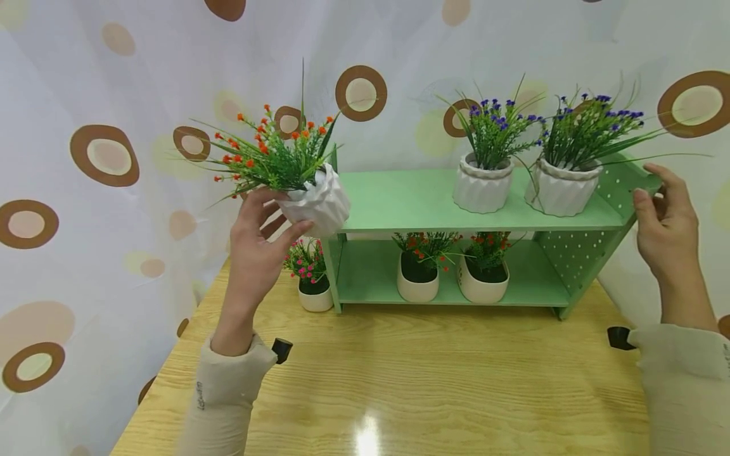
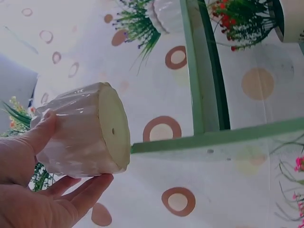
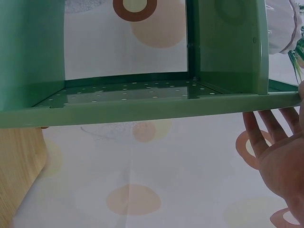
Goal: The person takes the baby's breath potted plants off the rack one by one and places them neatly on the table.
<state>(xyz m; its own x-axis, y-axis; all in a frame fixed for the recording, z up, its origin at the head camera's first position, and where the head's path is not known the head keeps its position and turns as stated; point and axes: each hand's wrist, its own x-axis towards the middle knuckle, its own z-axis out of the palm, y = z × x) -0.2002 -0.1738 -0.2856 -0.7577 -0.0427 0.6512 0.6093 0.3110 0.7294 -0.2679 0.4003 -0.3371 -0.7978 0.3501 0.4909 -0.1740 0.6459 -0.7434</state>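
The left hand (image 1: 253, 247) is raised near the upper left corner of the shelf (image 1: 393, 196), thumb and fingers opposed in a grip. The right hand (image 1: 667, 221) straddles the upper right edge, fingers (image 3: 259, 135) outside; its thumb, mostly cut off in the wrist view, seems to press. Both sleeved forearms (image 1: 225, 392) reach forward.

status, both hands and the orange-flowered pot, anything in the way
Left hand gripping orange-flowered pot, raised, tilted. Right hand holding green shelf at right end. Possible snag: left end panel near pot.

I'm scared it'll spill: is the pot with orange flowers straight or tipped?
Tipped: in the head view, the white pot in the left hand leans, its orange flowers pointing left.
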